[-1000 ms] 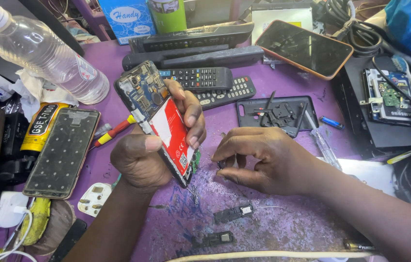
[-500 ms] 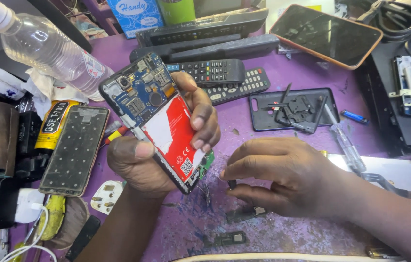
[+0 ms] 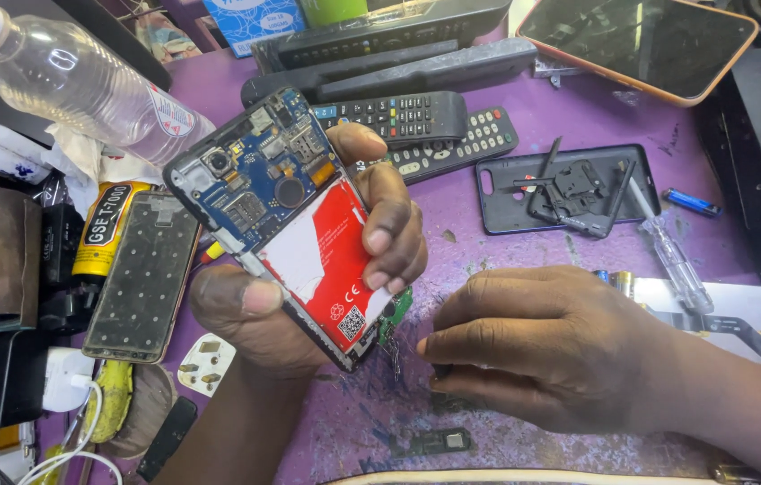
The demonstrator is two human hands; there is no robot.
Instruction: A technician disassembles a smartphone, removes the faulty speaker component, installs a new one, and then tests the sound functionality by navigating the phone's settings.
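Note:
My left hand (image 3: 308, 296) holds an opened phone (image 3: 286, 220) tilted above the purple mat, its back cover off. A blue circuit board fills its upper half and a red battery its lower half. A small green board (image 3: 395, 314) hangs at its bottom end. My right hand (image 3: 551, 346) rests on the mat just right of the phone, fingers curled down with the tips pinched together on the mat; what they hold is hidden.
A clear plastic bottle (image 3: 84, 85) lies at the back left. Remote controls (image 3: 425, 126) and a phone with an orange case (image 3: 645, 45) lie behind. A black phone cover (image 3: 497, 198) holds tools. A screwdriver (image 3: 668, 256), a glue tube (image 3: 106, 224) and a perforated plate (image 3: 142, 274) lie nearby.
My left hand has raised the opened phone and turned its back more toward me. My right hand stays on the mat, fingers still curled down. The view has moved closer.

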